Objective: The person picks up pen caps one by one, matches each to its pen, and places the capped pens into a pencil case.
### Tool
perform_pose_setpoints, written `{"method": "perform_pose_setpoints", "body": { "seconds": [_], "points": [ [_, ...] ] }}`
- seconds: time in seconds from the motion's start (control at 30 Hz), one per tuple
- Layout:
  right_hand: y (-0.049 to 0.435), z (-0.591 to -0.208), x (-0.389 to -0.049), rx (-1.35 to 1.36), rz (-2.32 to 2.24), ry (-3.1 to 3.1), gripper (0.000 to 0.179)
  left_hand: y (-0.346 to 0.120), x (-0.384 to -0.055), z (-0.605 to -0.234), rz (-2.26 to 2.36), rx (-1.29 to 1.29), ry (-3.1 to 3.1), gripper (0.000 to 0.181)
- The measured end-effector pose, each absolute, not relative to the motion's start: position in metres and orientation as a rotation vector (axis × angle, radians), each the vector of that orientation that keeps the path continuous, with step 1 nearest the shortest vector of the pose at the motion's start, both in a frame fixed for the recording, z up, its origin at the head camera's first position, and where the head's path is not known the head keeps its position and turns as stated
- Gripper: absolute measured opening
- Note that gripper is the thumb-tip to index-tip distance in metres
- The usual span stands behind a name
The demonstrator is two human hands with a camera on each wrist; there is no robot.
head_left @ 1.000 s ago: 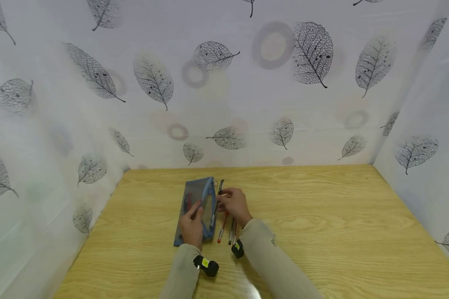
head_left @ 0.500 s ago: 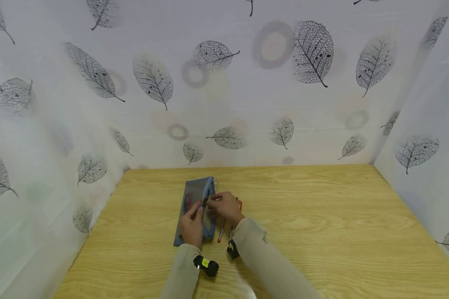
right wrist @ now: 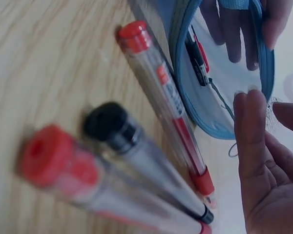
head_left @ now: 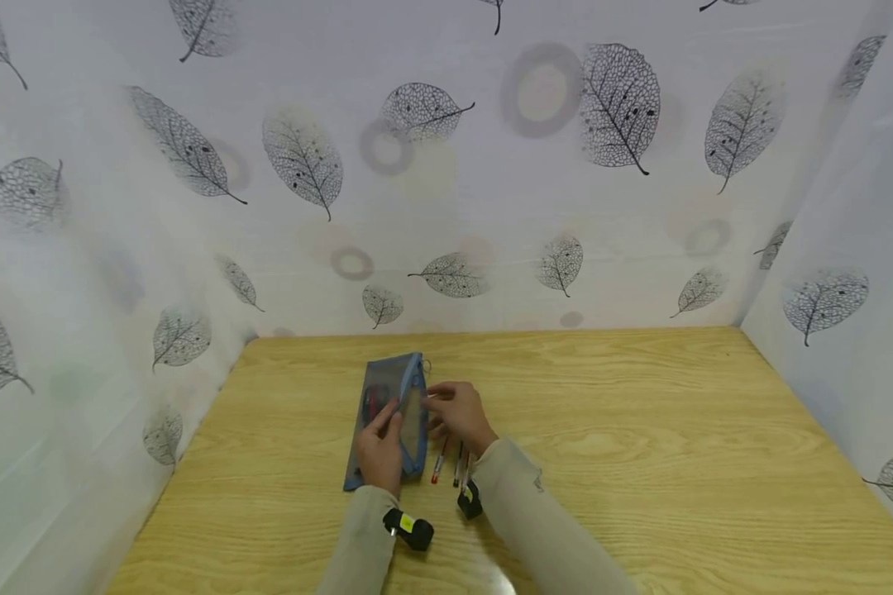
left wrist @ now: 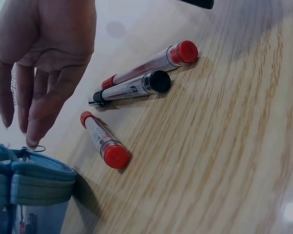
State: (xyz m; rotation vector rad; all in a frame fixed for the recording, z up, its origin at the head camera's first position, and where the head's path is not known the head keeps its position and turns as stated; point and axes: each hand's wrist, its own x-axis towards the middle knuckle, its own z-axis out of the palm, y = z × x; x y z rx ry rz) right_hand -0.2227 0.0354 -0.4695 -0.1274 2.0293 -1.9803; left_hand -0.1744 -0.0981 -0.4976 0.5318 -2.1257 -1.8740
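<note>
A blue zippered pencil case (head_left: 384, 373) with see-through mesh lies on the table, its mouth gaping toward the right. My left hand (head_left: 379, 456) grips the near side of that mouth; in the right wrist view its thumb (right wrist: 276, 24) is outside the rim and its fingers show inside. Dark and red pens (right wrist: 198, 61) are in the case. Just right of the mouth, my right hand (head_left: 461, 416) holds nothing, fingers extended toward the rim (right wrist: 178, 63). Under and beside it lie a red pen (left wrist: 105, 139), a black pen (left wrist: 132, 91) and another red pen (left wrist: 154, 65).
The wood-grain table (head_left: 640, 438) extends widely to the right of the hands. A pale leaf-printed sheet (head_left: 491, 190) rises along its back and both sides. Black wrist cameras (head_left: 409, 530) sit on both sleeves. A small ring (right wrist: 233, 149) hangs at the case's zipper end.
My right hand carried a black pen from beside the case into its mouth, let it go inside, and drew back slightly right, empty. The left hand kept its grip on the case.
</note>
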Motion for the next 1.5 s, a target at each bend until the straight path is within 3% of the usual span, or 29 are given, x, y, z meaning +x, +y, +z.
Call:
{"method": "perform_pose_setpoints", "body": {
  "seconds": [0.73, 1.5],
  "points": [
    [0.070, -0.497, -0.204, 0.254, -2.188, 2.209, 0.037, -0.097, -0.173, -0.499, -1.859, 0.488, -2.093, 0.027],
    [0.072, -0.514, -0.184, 0.433, -2.090, 2.292, 0.063, -0.097, -0.170, -0.497, -1.884, 0.483, -2.095, 0.026]
  ]
}}
